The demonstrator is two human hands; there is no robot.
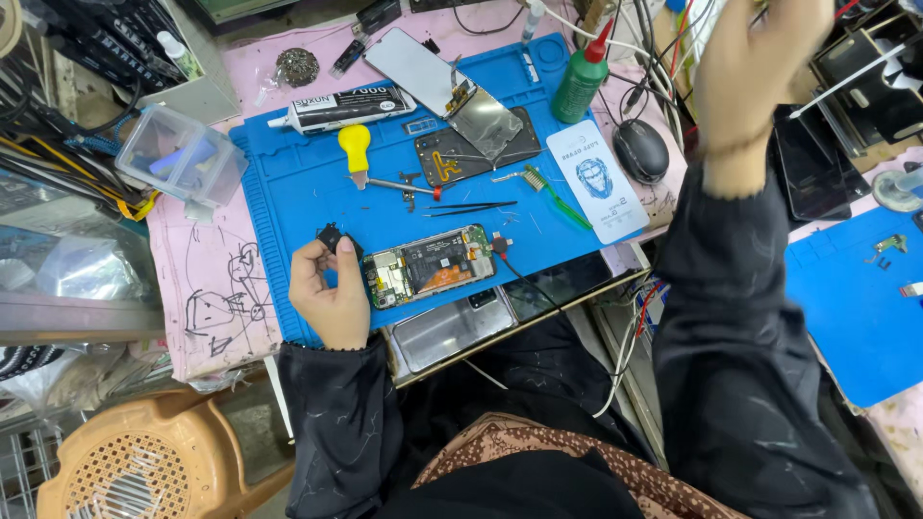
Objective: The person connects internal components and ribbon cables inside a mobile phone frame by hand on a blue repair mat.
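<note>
Before you, the tabletop [207, 288] wears a pink cover scribbled with pen drawings near its left edge. A blue work mat [308, 192] lies across its middle. Toward the left edge you see a clear plastic box [181, 154], and at the far edge a round wire-wool ball [297, 65]. Near the right edge sit a black mouse [640, 150] and a green squeeze bottle [581, 82] with a red nozzle. A second blue mat [851, 308] covers the neighbouring surface beyond the right edge.

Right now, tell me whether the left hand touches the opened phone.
Apart. The head view shows the left hand pinching a small black part, with a strip of blue mat between it and the opened phone.
</note>
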